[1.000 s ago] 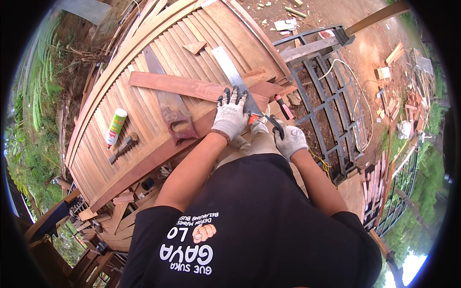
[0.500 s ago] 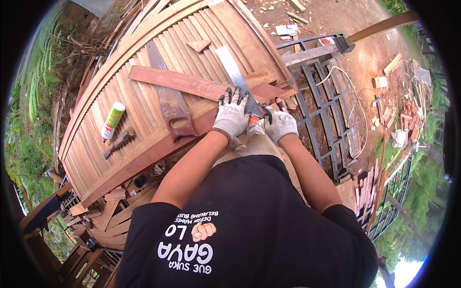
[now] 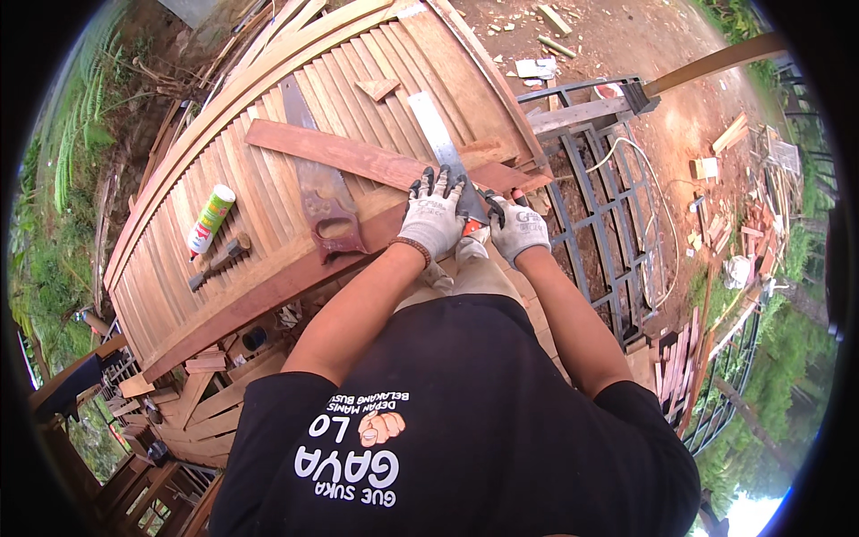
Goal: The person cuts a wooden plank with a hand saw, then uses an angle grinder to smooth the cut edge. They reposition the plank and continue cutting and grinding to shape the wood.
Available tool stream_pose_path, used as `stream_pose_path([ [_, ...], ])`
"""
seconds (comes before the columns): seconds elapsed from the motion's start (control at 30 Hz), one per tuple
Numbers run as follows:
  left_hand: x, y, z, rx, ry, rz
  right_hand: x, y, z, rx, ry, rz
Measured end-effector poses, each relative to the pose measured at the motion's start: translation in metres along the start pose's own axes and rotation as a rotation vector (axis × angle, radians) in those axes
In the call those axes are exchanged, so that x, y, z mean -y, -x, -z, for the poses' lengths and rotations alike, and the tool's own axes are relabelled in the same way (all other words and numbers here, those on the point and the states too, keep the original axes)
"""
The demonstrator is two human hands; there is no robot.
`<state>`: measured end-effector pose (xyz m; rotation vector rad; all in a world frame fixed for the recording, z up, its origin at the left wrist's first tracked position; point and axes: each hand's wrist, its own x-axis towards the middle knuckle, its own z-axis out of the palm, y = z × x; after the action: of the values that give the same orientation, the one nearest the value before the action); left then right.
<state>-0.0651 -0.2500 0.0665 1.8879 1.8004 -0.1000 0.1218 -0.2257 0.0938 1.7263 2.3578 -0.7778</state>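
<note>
The left hand [image 3: 431, 224], spread wide, touches one flat metal blade [image 3: 434, 127], which crosses one reddish board [image 3: 340, 154]; whether the right hand [image 3: 519, 230] holds something, I cannot tell. One handsaw [image 3: 326, 192] lies under the board, one wooden triangle [image 3: 378, 89] farther.

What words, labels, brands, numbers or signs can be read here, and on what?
I'll say where the print stands, without copying its wording.
Shirt: large and small white lettering, upside down here, readable.
Left glove: dark print on the back, partly legible.
Right glove: dark print on the back, partly legible.
Bottle: coloured label, too small and blurred to read.
Metal tool: any markings too small to read.
</note>
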Motion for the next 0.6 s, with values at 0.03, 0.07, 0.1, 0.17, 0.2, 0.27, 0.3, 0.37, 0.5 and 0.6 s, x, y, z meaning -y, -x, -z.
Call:
stream_pose_path([
  [0.03, -0.002, 0.000, 0.002, 0.010, -0.004, 0.002, 0.000, 0.000, 0.004, 0.016, -0.010, -0.011],
  [0.07, -0.004, -0.001, 0.004, 0.019, -0.008, 0.005, -0.005, 0.001, 0.000, 0.041, 0.009, -0.050],
  [0.1, -0.004, -0.002, 0.006, 0.014, -0.007, 0.001, -0.007, 0.001, -0.001, 0.035, 0.012, -0.039],
  [0.17, -0.005, 0.002, 0.007, 0.011, 0.005, 0.007, -0.005, 0.005, 0.001, 0.037, 0.022, -0.012],
  [0.2, -0.004, 0.002, 0.006, 0.004, 0.005, -0.005, -0.001, 0.002, 0.003, 0.025, 0.027, -0.007],
  [0.27, 0.004, 0.002, 0.003, -0.013, -0.002, -0.005, 0.003, -0.009, 0.000, -0.022, -0.002, -0.007],
  [0.3, 0.003, 0.001, -0.003, -0.058, 0.008, -0.025, 0.003, -0.013, -0.002, -0.044, -0.016, -0.004],
  [0.37, 0.002, -0.001, -0.001, -0.001, 0.043, -0.008, 0.000, -0.011, -0.002, -0.019, 0.037, 0.008],
  [0.5, 0.003, 0.004, 0.005, 0.015, 0.045, -0.010, -0.023, 0.013, -0.008, -0.015, 0.003, 0.079],
  [0.6, 0.004, 0.009, 0.009, 0.032, 0.052, 0.006, -0.042, 0.037, -0.035, -0.150, -0.125, 0.102],
])
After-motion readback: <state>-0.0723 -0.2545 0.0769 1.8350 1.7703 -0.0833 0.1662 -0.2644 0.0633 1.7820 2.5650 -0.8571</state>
